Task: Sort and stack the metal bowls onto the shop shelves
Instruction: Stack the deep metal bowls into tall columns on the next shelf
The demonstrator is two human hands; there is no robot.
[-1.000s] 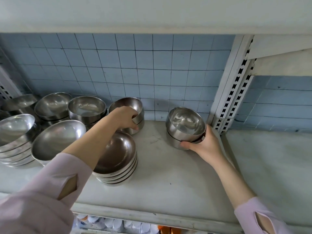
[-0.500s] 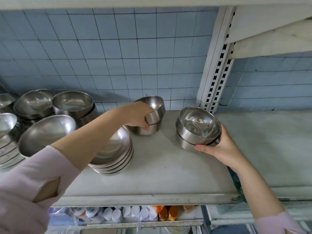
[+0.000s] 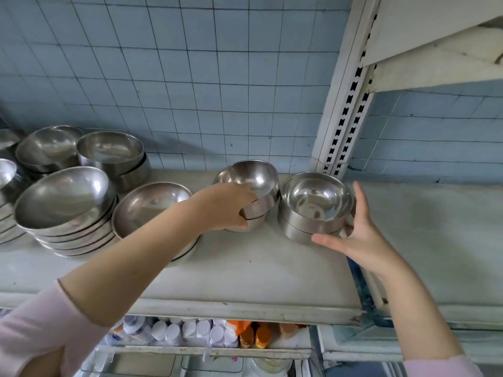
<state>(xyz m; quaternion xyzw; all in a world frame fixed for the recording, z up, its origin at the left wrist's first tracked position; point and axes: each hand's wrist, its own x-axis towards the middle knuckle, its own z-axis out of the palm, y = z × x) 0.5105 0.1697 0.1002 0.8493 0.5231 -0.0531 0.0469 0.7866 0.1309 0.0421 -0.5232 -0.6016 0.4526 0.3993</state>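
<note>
The fingers (image 3: 245, 212) of the left hand (image 3: 228, 208) curl over the rim of a small pair of bowls (image 3: 258, 183), gripping it. The top bowl sits tilted in the lower one, not nested flat. The right hand (image 3: 353, 238) lies spread against a second small pair (image 3: 313, 202) just beside the first, forefinger (image 3: 359, 198) straight up its side and thumb along its base, bracing more than clasping (any fingers behind the bowls are hidden). Both pairs rest toward the back of the shelf (image 3: 258, 270), near the slotted upright (image 3: 345, 110).

The likeliest slip is that tilted top bowl. Polished steel on polished steel gives little friction, so a jerk of the left hand could slide it off or knock it into the neighbouring pair. The right hand's loose hold would do little to stop its own pair skating on the smooth painted shelf. The left forearm also passes over a stack of wide shallow bowls (image 3: 147, 205), and a dropped elbow could nudge it toward the shelf's front edge.

All the bowls are mirror-bright stainless steel with rounded walls and thin rims. The small ones are deep with straight-sided bases. The wide ones, including the stack further left (image 3: 62, 197), are shallow and lean a little. Behind them stands a wall of small matte blue tiles (image 3: 190, 91).
</note>
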